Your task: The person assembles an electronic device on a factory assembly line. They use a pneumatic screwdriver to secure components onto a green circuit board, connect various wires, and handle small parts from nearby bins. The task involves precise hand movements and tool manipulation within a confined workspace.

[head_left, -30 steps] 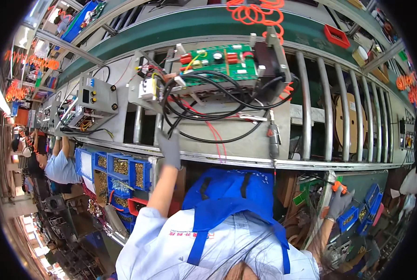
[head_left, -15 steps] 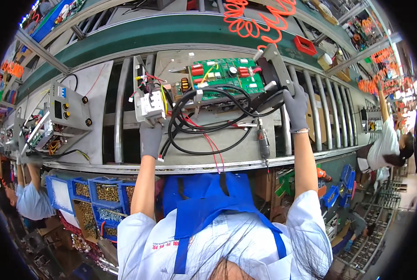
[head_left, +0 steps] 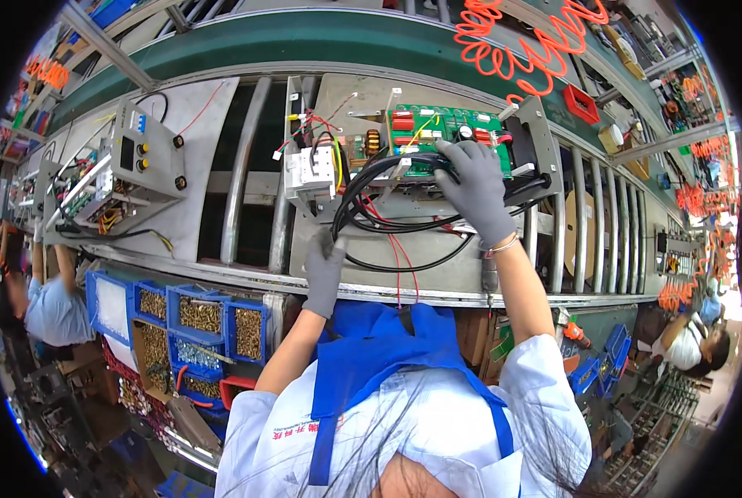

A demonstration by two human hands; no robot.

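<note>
On the line before me is an open device with a metal frame, a green circuit board (head_left: 425, 122), a white block (head_left: 312, 171) at its left and an upright metal end plate (head_left: 543, 137) at its right. A looped black cable (head_left: 362, 192) lies across its near side. My left hand (head_left: 323, 267), in a grey glove, closes on the cable's lower left bend. My right hand (head_left: 477, 189), also gloved, is closed on the upper strands over the board's near edge; its fingertips partly hide them. An electric screwdriver (head_left: 490, 276) lies partly behind my right forearm.
Another device with a knobbed grey panel (head_left: 142, 153) stands on a board at left. Metal rollers (head_left: 597, 224) run to the right. Blue bins of screws (head_left: 200, 314) sit below left. Coiled orange hoses (head_left: 545, 54) hang at back. Other people work at both sides.
My right hand has left the end plate and moved left onto the cable. My left hand has moved from the white block to the cable, whose loops are now drawn closer together. The view has shifted.
</note>
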